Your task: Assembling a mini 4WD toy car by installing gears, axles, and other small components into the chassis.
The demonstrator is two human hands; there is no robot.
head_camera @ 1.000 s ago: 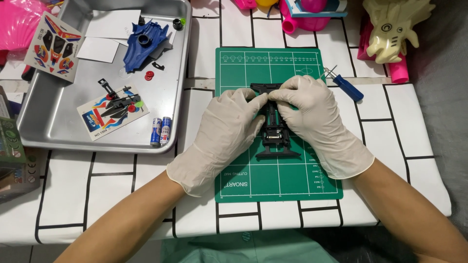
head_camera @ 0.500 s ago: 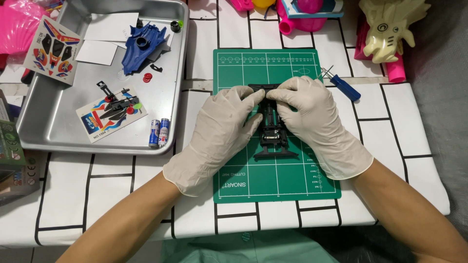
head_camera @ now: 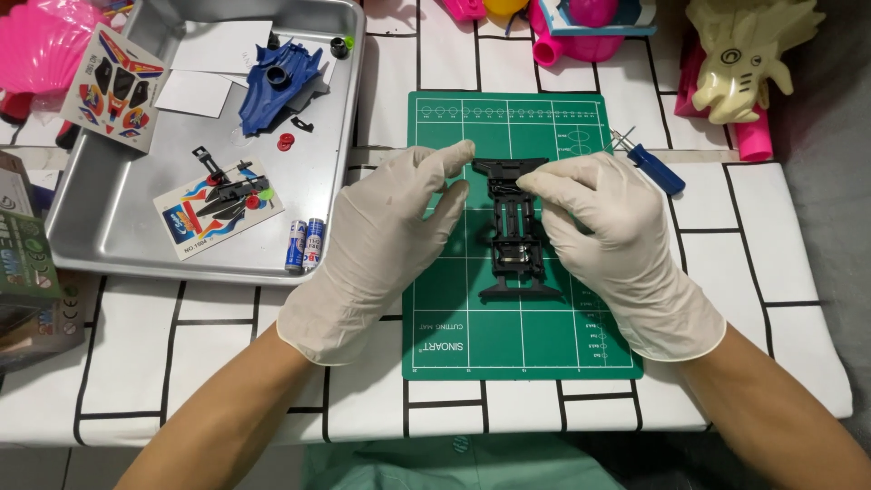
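A black toy car chassis [head_camera: 515,240] lies lengthwise on a green cutting mat [head_camera: 544,336]. My right hand [head_camera: 617,245], in a white glove, pinches the chassis at its far end with thumb and forefinger. My gloved left hand [head_camera: 381,245] hovers just left of that same end. Its fingers are spread, the fingertips sit close to the bumper, and nothing is in them.
A metal tray [head_camera: 100,227] at the left holds a blue car body [head_camera: 277,82], two batteries [head_camera: 304,245], sticker sheets [head_camera: 186,222] and small parts. A blue-handled screwdriver [head_camera: 655,169] lies right of the mat. Pink and cream toys [head_camera: 744,63] line the far edge, and boxes [head_camera: 27,290] stand at the left.
My left hand has come off the chassis and opened, shifting slightly left. My right hand keeps its grip on the far end.
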